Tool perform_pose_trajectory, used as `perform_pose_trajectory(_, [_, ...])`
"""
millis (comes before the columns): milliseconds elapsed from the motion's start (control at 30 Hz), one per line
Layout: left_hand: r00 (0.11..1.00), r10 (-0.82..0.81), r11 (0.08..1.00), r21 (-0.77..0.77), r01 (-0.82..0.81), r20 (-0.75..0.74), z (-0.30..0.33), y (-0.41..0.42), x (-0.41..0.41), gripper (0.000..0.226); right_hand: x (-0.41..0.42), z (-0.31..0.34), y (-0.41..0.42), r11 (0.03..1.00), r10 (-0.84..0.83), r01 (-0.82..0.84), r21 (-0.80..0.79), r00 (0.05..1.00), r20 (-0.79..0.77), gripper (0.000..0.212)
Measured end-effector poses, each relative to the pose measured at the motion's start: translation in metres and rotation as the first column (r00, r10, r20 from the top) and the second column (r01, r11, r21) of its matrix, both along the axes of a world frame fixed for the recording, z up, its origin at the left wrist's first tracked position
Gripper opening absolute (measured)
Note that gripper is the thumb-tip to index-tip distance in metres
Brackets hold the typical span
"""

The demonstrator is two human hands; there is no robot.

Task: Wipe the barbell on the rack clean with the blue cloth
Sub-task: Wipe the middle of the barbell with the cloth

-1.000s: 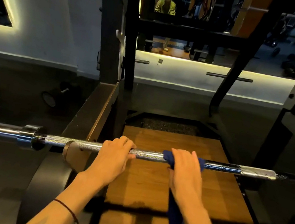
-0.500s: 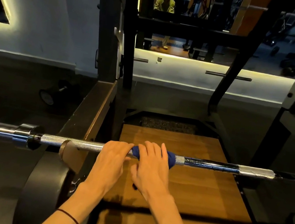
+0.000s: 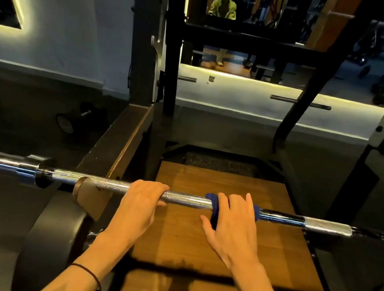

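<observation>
A steel barbell (image 3: 186,198) lies level across the rack, running from the left edge to the right edge of the view. My left hand (image 3: 141,203) grips its knurled shaft from above, left of centre. The blue cloth (image 3: 212,204) is wrapped around the bar just right of centre, and my right hand (image 3: 232,225) is closed over it, fingers over the top of the bar. Only the cloth's two ends show beside the fingers; the rest is hidden under the hand.
A black weight plate (image 3: 50,243) stands at the lower left below the bar. The rack's dark uprights (image 3: 148,35) rise behind, with a wooden platform (image 3: 269,256) below. A dumbbell (image 3: 75,118) lies on the floor at left. A mirror (image 3: 246,21) faces me.
My right hand slid the cloth left along the bar until it met my left hand, then back right to just past centre. The cloth's hanging tail is now bunched around the bar.
</observation>
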State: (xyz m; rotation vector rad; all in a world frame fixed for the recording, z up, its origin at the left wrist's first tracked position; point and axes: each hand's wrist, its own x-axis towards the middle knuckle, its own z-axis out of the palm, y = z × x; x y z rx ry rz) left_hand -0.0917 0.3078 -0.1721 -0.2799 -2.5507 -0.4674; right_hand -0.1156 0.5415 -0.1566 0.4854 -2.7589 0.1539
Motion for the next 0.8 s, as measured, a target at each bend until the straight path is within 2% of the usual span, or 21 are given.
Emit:
perform_pose_trajectory(100, [1.0,-0.002,1.0,0.001,0.002,0.003,-0.006,-0.002,-0.002,0.043,0.005,-0.003,-0.022,0.999,-0.032,0.032,-0.017,0.999,0.009,0.055])
perform_pose_trajectory(267, [0.998,-0.038,0.999,-0.034,0.036,-0.048,-0.003,-0.003,0.001,0.048,0.012,-0.004,-0.057,0.999,0.041,-0.042,0.012,0.998,0.046,0.057])
perform_pose_trajectory(367, [1.0,-0.01,0.999,-0.045,0.009,-0.018,0.002,-0.002,-0.002,0.053,0.014,-0.003,-0.069,0.998,0.055,-0.055,-0.002,0.997,0.051,0.056])
perform_pose_trajectory(500, [0.999,0.032,0.998,-0.062,-0.031,0.028,0.002,-0.001,-0.001,0.053,0.016,-0.006,-0.069,0.996,0.073,-0.07,-0.058,0.997,0.04,0.062])
perform_pose_trajectory(800, [0.995,0.057,0.994,-0.098,-0.049,0.087,0.004,0.002,0.004,0.057,0.015,-0.004,-0.049,0.985,0.159,-0.157,-0.07,0.987,0.033,0.064])
